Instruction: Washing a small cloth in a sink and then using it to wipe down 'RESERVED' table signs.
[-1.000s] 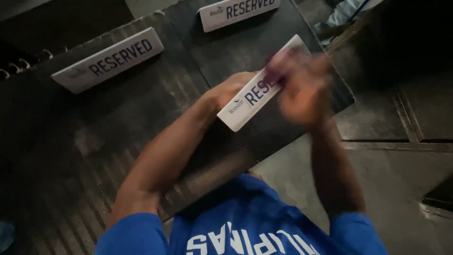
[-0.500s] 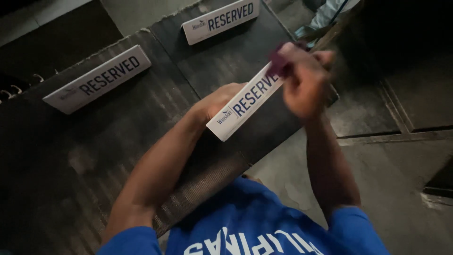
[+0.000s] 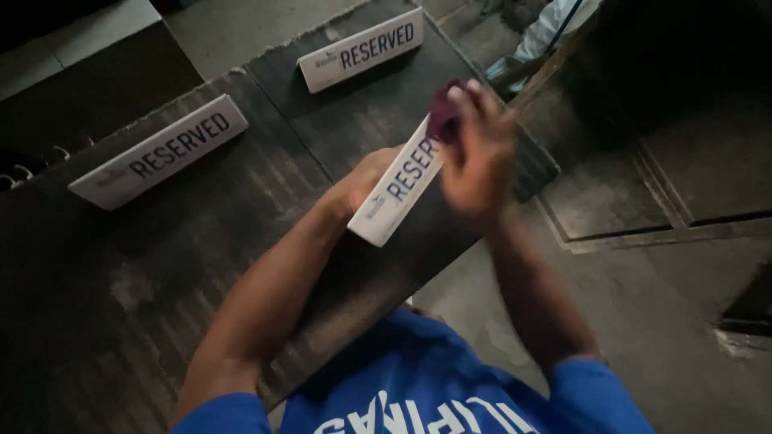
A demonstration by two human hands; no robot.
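A dark wooden table lies under and beyond both hands. On it, well beyond the left hand, stand two white sign plates. A third white sign plate is off the table — the left hand grips it from behind, tilted. The right hand, blurred, pinches a small dark purple cloth against the plate's upper end.
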